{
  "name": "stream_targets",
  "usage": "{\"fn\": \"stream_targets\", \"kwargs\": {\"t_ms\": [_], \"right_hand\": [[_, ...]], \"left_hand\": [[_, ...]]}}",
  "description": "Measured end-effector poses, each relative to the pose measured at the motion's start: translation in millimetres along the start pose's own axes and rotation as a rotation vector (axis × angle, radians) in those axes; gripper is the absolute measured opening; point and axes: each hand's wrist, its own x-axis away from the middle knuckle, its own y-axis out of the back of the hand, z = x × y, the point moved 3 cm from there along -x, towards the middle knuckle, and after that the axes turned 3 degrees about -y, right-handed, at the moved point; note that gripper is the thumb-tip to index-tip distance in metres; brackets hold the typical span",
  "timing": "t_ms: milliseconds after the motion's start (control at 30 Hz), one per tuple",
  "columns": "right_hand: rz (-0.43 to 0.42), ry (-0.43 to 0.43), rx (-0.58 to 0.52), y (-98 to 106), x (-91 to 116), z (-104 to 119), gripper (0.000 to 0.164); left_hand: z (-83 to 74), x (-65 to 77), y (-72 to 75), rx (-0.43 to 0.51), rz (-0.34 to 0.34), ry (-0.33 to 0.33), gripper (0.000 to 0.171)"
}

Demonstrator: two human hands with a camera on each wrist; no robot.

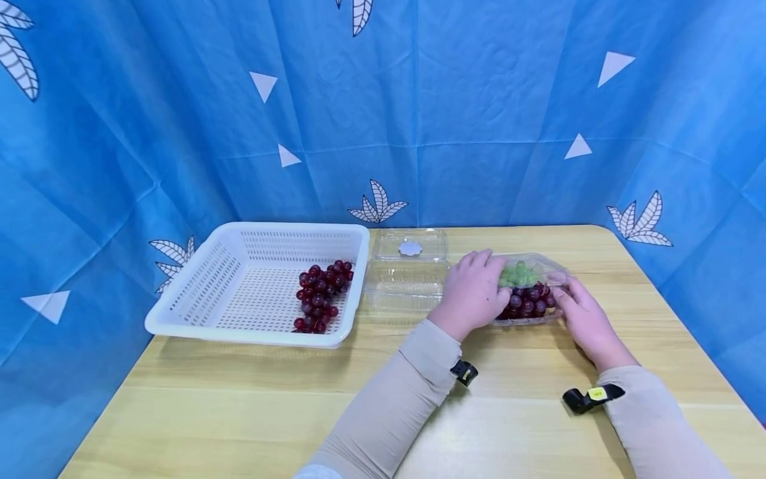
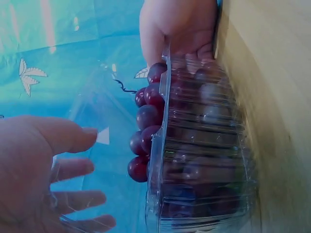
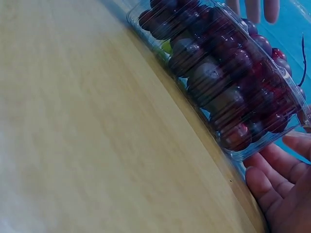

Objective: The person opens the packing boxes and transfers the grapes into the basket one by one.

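Observation:
A clear plastic clamshell box (image 1: 526, 320) holds dark red grapes (image 1: 526, 303) and some green grapes (image 1: 519, 274). Its transparent lid (image 1: 541, 263) is tilted up over the fruit, and several red grapes show above the base's rim in the left wrist view. My left hand (image 1: 475, 286) is at the box's left end, its fingers spread by the lid (image 2: 92, 97). Whether those fingers touch the lid is hard to tell. At the other end my right hand (image 1: 583, 319) holds the box's corner, with curled fingers (image 3: 274, 170) low against the end wall.
Left of the hands stands another clear clamshell (image 1: 407, 286), lid up, with a pale label. Farther left, a white perforated basket (image 1: 257, 336) holds a bunch of red grapes (image 1: 317, 299) on its right side. Behind the wooden table (image 1: 239, 412) hangs a blue curtain (image 1: 479, 100).

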Motion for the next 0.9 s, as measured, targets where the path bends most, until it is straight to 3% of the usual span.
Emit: {"fn": "stream_targets", "kwargs": {"t_ms": [267,433,600,900], "right_hand": [[0.018,0.016,-0.064,-1.0,0.7,3.1,0.051],[0.01,0.06,-0.069,0.0,0.7,6.3,0.055],[0.044,0.058,-0.15,-0.1,0.7,7.5,0.057],[0.055,0.026,-0.165,-0.3,2.6,7.9,0.061]], "left_hand": [[10.5,-0.6,9.7,0.175,-0.1,0.083,0.061],[16.5,-2.5,15.7,0.234,-0.183,0.111,0.058],[19.7,-3.2,18.7,0.286,-0.251,0.116,0.069],[20.7,-3.3,18.2,0.306,-0.268,0.101,0.09]]}}
